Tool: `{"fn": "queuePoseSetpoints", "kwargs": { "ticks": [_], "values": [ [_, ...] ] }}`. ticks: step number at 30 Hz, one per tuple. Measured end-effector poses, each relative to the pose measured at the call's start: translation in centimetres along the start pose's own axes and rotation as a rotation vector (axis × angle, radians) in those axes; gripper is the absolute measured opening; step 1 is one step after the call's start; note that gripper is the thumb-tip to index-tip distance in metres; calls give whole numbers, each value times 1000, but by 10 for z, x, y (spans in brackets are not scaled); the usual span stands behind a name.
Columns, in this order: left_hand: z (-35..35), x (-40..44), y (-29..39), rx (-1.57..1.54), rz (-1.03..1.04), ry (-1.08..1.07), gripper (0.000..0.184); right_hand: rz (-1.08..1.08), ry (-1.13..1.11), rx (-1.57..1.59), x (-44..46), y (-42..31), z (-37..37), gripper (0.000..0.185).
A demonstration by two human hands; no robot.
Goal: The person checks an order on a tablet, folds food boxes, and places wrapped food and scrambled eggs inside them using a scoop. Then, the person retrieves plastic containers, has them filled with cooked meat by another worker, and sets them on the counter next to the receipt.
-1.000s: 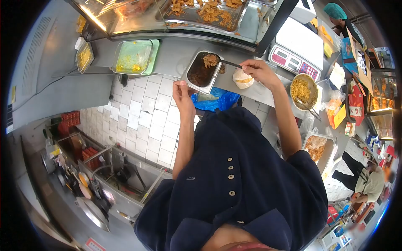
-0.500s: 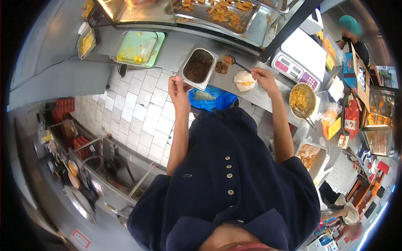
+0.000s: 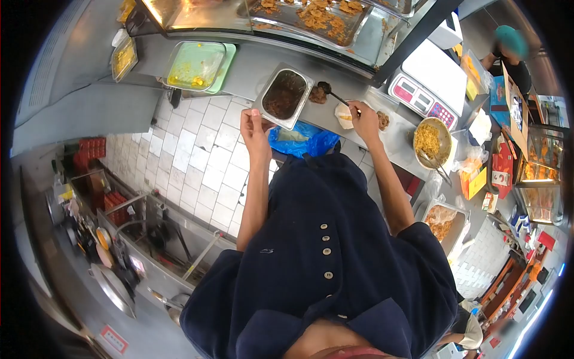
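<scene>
My left hand [image 3: 256, 122] grips the near left corner of a deep metal pan [image 3: 310, 84], thumb at its rim. Dark brown sauce or stewed filling [image 3: 283, 96] lies inside the pan. The dark handle of a ladle [image 3: 338, 96] is in my closed right hand [image 3: 363, 119]. The ladle's bowl is just right of the pan, beside a small brown heap of food [image 3: 317, 96] on the counter. A pale bun or wrap [image 3: 344, 116] sits by my right hand, which partly covers it. More brown food [image 3: 382, 121] shows beyond that hand.
A bowl of shredded yellow food [image 3: 431, 140] and a scale [image 3: 421, 96] stand to the right. Green trays [image 3: 222, 72] are at the left. A glass display case [image 3: 371, 45] borders the counter's back. A blue plastic bag [image 3: 323, 143] hangs near my waist. Another person [image 3: 511, 51] is far right.
My right hand has moved left with the ladle, uncovering brown food on its right and covering part of the bun. The ladle's bowl looks darker and less full. My left hand stays on the pan.
</scene>
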State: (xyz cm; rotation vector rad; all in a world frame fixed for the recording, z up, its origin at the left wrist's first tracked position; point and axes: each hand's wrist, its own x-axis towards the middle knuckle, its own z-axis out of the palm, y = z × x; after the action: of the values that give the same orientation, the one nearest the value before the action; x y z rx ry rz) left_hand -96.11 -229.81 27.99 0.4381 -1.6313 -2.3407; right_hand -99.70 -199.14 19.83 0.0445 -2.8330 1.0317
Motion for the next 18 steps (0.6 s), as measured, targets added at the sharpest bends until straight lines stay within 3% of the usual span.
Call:
{"fn": "queuePoseSetpoints", "kwargs": {
  "ticks": [2, 6, 8, 12, 15, 17, 18],
  "values": [
    [2, 0, 0, -3, -1, -2, 23, 105, -31, 150, 3, 6, 3, 19],
    [5, -1, -1, -5, -8, 11, 23, 97, -31, 400, 9, 20, 3, 23],
    [5, -2, -2, -6, -4, 20, 23, 484, -229, 671, 11, -7, -34, 25],
    [4, -4, -3, 16, -4, -1, 23, 574, -301, 853, 16, -30, -75, 26],
    [4, -8, -3, 25, -7, -25, 24, 414, -348, 715, 19, -52, -79, 25],
    [7, -9, -2, 25, -8, -42, 24, -26, -283, 579, 27, -60, -66, 22],
    [8, -11, -1, 32, -6, -50, 25, -23, -277, 580, 30, -69, -63, 22]
  ]
}}
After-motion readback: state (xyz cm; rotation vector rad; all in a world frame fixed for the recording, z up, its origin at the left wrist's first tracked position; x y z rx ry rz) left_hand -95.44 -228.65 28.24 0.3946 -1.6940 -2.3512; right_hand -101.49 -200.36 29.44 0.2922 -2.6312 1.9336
